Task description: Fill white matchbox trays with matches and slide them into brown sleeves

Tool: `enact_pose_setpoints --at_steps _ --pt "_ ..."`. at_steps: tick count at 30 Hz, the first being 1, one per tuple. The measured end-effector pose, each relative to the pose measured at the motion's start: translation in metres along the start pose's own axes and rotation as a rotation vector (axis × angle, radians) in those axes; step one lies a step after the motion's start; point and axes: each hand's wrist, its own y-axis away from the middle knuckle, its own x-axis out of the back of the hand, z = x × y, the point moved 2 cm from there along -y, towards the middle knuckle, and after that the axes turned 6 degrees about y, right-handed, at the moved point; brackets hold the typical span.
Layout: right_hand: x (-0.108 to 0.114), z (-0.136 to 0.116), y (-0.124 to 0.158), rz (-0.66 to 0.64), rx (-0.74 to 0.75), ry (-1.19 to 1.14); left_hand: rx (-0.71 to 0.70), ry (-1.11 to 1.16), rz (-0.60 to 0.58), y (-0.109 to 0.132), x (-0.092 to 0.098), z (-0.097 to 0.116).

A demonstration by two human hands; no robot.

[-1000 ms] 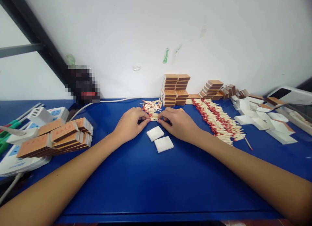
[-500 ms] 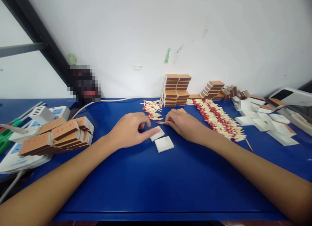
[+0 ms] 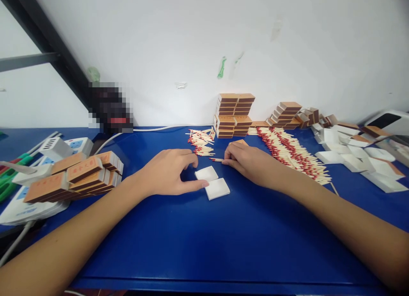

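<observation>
A blue tabletop (image 3: 198, 240), slightly glossy, runs the full width against a scuffed white wall (image 3: 179, 40). At the far left, a dark metal frame (image 3: 57, 53) slants across the wall, above green handles (image 3: 6, 183) and a white power strip (image 3: 35, 211). Orange-topped matchboxes (image 3: 73, 176) lie piled by the strip. A white cable (image 3: 150, 128) trails along the wall's foot.

The left hand (image 3: 171, 172) is loosely open, fingers bent and thumb stretched out, with nothing visible in its grasp. Beyond it lies a small heap of matches (image 3: 203, 140). Two white matchbox trays (image 3: 211, 176) sit between the hands, the thumb tip at their adjoining corners. The right hand (image 3: 251, 164) pinches a few matchsticks (image 3: 216, 159) just above the trays in view, red heads pointing left. Behind stand a matchbox stack (image 3: 234, 117), a long band of matches (image 3: 289, 153), and loose white trays (image 3: 351, 151).

A dark object (image 3: 110, 106) at the frame's foot is pixelated beyond recognition. Whether the left thumb touches a tray is unclear. The right hand partly covers an orange matchbox (image 3: 239, 142); the right edge cuts off a white device (image 3: 394, 117).
</observation>
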Motion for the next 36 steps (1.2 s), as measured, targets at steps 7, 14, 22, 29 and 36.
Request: enact_pose_setpoints --at_steps 7,14,22,29,36 --pt "0.005 -0.005 0.001 0.03 0.033 0.012 -0.019 0.042 -0.023 0.0 -0.001 0.004" --pt "0.005 -0.028 0.007 0.061 0.165 -0.01 -0.022 0.037 -0.027 -0.001 -0.002 0.004" --pt "0.004 -0.04 0.012 0.047 0.216 -0.001 -0.054 -0.039 0.035 0.0 -0.004 0.006" --pt "0.007 -0.019 0.005 0.233 0.103 -0.128 -0.064 -0.093 0.055 0.001 -0.004 0.008" --pt "-0.012 -0.006 -0.012 0.16 0.063 -0.084 -0.068 -0.121 0.046 0.0 -0.006 0.007"
